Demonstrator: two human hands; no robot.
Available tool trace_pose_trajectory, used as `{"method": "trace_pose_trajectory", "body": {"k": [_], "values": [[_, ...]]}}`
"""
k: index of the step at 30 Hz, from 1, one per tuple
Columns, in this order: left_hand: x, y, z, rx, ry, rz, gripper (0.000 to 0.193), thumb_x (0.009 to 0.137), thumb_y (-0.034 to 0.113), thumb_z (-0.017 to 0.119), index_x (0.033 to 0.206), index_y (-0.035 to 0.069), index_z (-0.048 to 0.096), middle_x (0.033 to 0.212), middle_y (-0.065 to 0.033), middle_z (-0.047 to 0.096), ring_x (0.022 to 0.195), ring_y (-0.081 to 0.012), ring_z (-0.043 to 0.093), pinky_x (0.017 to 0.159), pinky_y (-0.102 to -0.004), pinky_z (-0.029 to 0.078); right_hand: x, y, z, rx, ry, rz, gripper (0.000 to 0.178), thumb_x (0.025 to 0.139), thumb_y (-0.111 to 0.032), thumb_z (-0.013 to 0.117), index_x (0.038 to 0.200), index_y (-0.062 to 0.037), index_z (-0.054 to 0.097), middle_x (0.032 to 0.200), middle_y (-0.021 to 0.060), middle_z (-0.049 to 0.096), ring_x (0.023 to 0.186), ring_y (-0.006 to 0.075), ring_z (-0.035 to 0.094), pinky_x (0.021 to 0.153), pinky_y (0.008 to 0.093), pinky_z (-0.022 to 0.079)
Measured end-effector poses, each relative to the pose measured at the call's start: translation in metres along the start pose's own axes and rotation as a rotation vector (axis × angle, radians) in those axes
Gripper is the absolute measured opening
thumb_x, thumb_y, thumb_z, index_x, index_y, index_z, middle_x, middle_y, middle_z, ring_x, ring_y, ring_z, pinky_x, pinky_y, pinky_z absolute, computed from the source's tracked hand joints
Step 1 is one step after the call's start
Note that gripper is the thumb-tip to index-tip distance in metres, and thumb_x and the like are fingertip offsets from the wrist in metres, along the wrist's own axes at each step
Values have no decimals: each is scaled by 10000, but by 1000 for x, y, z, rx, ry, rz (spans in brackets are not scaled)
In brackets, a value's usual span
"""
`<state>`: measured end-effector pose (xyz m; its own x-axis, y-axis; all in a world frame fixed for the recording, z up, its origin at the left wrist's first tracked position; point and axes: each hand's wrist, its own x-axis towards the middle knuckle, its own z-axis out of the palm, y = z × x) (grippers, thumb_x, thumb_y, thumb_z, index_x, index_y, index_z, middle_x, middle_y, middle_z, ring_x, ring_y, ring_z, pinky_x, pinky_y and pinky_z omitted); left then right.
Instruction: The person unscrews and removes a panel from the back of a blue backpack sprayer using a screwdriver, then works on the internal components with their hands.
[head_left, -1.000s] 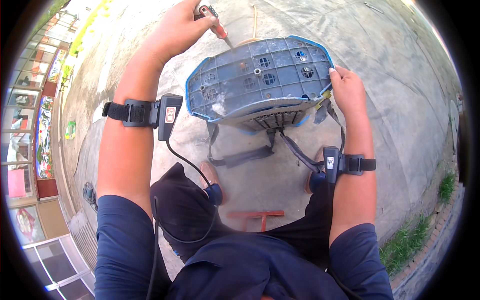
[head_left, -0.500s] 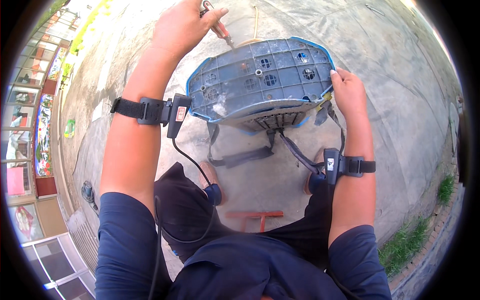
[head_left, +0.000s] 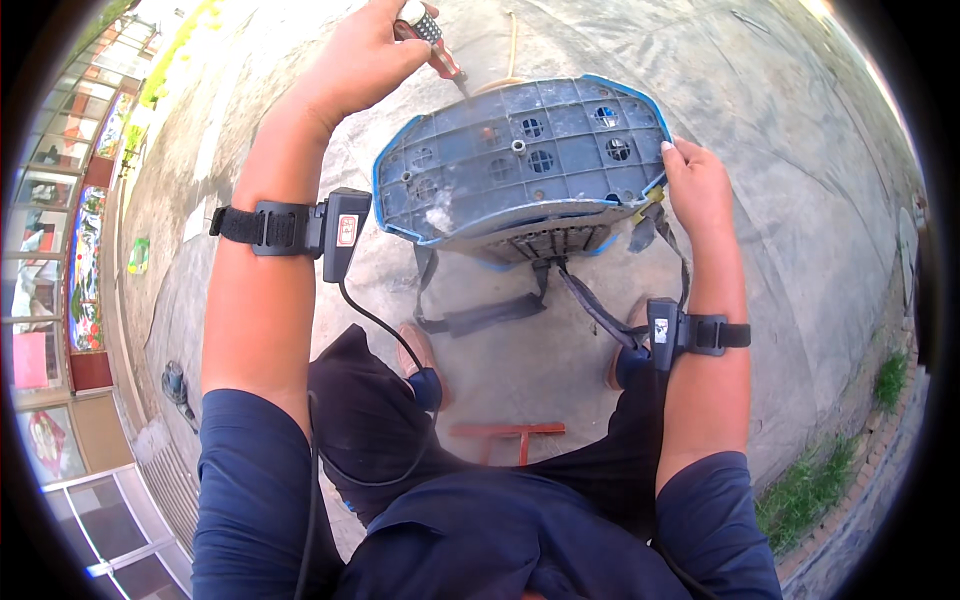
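Observation:
A blue knapsack sprayer (head_left: 510, 160) stands upside down in front of me, its grey ribbed base facing up with round grated holes and dried dirt. My left hand (head_left: 372, 55) is closed around a red-handled screwdriver (head_left: 440, 55). The screwdriver's tip points down at the far left edge of the base; whether it sits on a screw cannot be made out. At the right end of the sprayer, my right hand (head_left: 697, 185) grips the rim, thumb on top. Black shoulder straps (head_left: 490, 313) hang from the near side onto the ground.
A red metal T-shaped piece (head_left: 515, 432) lies between my legs, perhaps part of a seat. A dark tool (head_left: 177, 388) rests on the concrete at left. A building front with windows (head_left: 40, 260) lines the left; grass (head_left: 810, 500) grows along a brick edge at right.
My left hand has turned and shifted slightly left, the screwdriver's handle end now showing. The right hand and the sprayer have hardly moved.

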<state>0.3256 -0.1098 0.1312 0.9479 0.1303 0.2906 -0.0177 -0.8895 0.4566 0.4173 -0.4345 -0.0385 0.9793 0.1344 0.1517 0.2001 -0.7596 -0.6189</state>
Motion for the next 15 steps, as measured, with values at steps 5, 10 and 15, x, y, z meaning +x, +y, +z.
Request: {"method": "trace_pose_trajectory", "body": {"k": [5,10,15], "values": [[4,5,-1,260,49,-149,454,922,191,654,1315,-31,599,930,-172,761,887,-303,744,859,-400,564,0,-2,-1,16,-69,60,355,967,-340,584,1116,-64,750,1036,247,695,1018,412,658,895,482,514],[6,-13,3,83,63,73,473,942,243,676,1315,-35,594,920,-161,770,878,-263,739,840,-379,563,-1,-1,2,12,2,-15,332,993,-302,603,1075,-6,730,820,183,689,769,287,654,744,387,499],[5,6,2,59,25,-152,485,943,227,681,1340,-30,573,909,-143,772,868,-243,735,838,-365,560,-1,1,1,20,-10,-14,346,993,-309,605,1089,-2,730,828,173,701,775,286,660,750,379,504]]}}
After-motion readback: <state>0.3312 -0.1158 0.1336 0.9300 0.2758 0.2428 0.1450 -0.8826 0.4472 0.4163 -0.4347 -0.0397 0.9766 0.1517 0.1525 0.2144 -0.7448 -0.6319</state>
